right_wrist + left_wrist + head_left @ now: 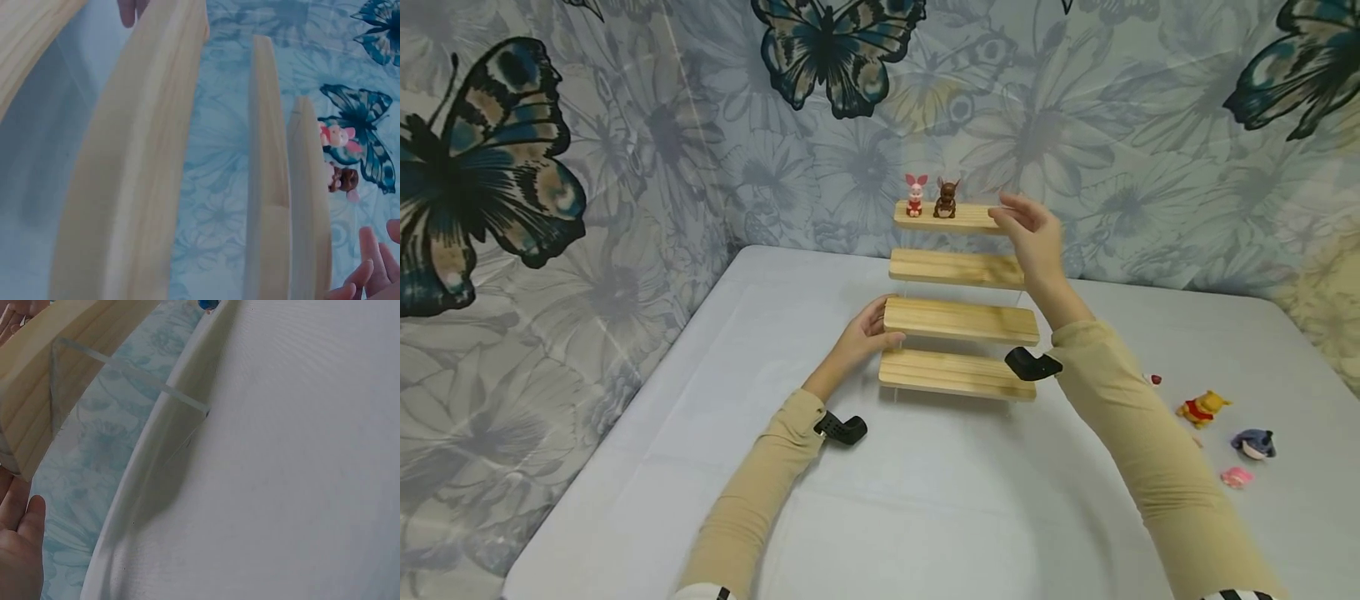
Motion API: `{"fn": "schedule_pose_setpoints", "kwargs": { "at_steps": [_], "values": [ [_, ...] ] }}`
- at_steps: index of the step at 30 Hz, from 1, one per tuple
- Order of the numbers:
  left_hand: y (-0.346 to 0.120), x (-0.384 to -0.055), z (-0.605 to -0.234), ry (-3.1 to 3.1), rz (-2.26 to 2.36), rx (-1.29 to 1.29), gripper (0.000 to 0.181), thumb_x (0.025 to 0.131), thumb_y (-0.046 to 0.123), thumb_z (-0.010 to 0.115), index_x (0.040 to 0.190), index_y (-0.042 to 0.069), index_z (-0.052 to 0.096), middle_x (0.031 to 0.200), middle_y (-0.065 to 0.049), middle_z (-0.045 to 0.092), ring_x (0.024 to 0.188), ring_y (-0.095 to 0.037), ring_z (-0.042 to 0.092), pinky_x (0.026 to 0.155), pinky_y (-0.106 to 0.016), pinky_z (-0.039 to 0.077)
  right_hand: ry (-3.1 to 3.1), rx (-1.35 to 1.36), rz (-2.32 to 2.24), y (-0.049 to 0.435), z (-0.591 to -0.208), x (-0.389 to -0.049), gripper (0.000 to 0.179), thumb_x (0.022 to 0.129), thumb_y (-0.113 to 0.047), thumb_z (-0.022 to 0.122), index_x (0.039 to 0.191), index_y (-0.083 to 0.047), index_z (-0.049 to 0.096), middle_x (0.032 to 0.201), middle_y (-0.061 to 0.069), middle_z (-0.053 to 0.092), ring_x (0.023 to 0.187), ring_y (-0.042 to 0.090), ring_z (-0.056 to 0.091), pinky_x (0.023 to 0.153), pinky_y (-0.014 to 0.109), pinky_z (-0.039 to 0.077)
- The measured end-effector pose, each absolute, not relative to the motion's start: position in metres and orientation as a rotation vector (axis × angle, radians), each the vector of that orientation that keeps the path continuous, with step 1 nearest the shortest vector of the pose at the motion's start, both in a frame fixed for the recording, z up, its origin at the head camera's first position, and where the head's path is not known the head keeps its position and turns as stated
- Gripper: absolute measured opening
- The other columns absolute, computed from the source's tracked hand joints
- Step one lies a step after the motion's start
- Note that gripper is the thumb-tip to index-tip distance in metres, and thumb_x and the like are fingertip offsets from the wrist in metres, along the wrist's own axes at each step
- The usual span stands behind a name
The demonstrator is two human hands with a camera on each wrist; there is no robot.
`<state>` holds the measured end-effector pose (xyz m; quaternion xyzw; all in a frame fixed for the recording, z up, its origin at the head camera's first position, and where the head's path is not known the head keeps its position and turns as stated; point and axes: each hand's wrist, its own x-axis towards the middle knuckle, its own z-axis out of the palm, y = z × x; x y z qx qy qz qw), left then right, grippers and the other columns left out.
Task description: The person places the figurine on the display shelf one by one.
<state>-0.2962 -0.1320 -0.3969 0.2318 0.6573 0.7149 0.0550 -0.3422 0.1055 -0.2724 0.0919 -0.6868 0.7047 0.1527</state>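
A stand of several stepped wooden shelves on clear supports is in the middle of the head view. My left hand (pixel 868 329) holds the left end of the second shelf from the bottom (pixel 962 321), thumb at the front, fingers partly hidden behind. At the right end of the top shelf (pixel 973 218) is my right hand (pixel 1033 237), thumb and fingers extended and near each other; nothing shows between them. A pink piglet figurine (pixel 914 196) and a brown kangaroo-like figurine (pixel 946 200) stand on that shelf. In the right wrist view, fingertips (pixel 369 262) appear beside the shelf.
On the white table's right lie a yellow bear figurine in red (pixel 1204 408), a blue-grey donkey figurine (pixel 1255 444), a pink piece (pixel 1236 477) and a small red item (pixel 1155 380). Behind hangs a butterfly-patterned cloth (pixel 865 167). Each sleeve carries a black wrist camera (pixel 842 429).
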Motion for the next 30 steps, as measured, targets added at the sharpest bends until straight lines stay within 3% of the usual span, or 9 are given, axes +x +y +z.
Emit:
{"fn": "schedule_pose_setpoints", "kwargs": {
  "at_steps": [10, 18, 26, 30],
  "values": [
    [-0.130, -0.292, -0.392, 2.007, 2.155, 0.683, 0.068, 0.082, -0.009, 0.058, 0.139, -0.004, 0.022, 0.132, -0.022, 0.037, 0.114, -0.028, 0.045, 0.091, -0.031, 0.039, -1.913, 0.262, 2.070, 0.113, -0.284, -0.335, 0.036, 0.082, -0.013, 0.066, 0.112, 0.005, 0.056, 0.091, 0.001, 0.062, 0.094, 0.016, 0.054, 0.084, 0.023, 0.039],
    [-0.130, -0.294, -0.396, 1.970, 2.185, 0.694, 0.069, 0.082, -0.007, 0.059, 0.139, -0.005, 0.021, 0.132, -0.021, 0.037, 0.115, -0.028, 0.044, 0.091, -0.032, 0.039, -1.897, 0.300, 2.103, 0.123, -0.291, -0.326, 0.027, 0.084, -0.010, 0.064, 0.108, 0.001, 0.057, 0.090, 0.000, 0.063, 0.091, 0.014, 0.055, 0.079, 0.019, 0.040],
    [-0.136, -0.302, -0.416, 2.011, 2.185, 0.647, 0.071, 0.080, 0.003, 0.066, 0.139, 0.002, 0.027, 0.132, -0.014, 0.041, 0.114, -0.022, 0.046, 0.090, -0.031, 0.039, -1.873, 0.338, 2.137, 0.126, -0.300, -0.315, 0.025, 0.084, -0.009, 0.063, 0.107, 0.001, 0.059, 0.091, 0.002, 0.063, 0.093, 0.015, 0.057, 0.083, 0.023, 0.042],
    [-0.132, -0.304, -0.415, 2.002, 2.185, 0.665, 0.071, 0.080, 0.000, 0.065, 0.139, 0.001, 0.026, 0.133, -0.015, 0.040, 0.115, -0.024, 0.045, 0.091, -0.031, 0.038, -1.842, 0.374, 2.137, 0.133, -0.299, -0.311, 0.025, 0.084, -0.007, 0.063, 0.107, 0.002, 0.058, 0.090, 0.003, 0.063, 0.093, 0.016, 0.058, 0.083, 0.022, 0.042]
  ]
}}
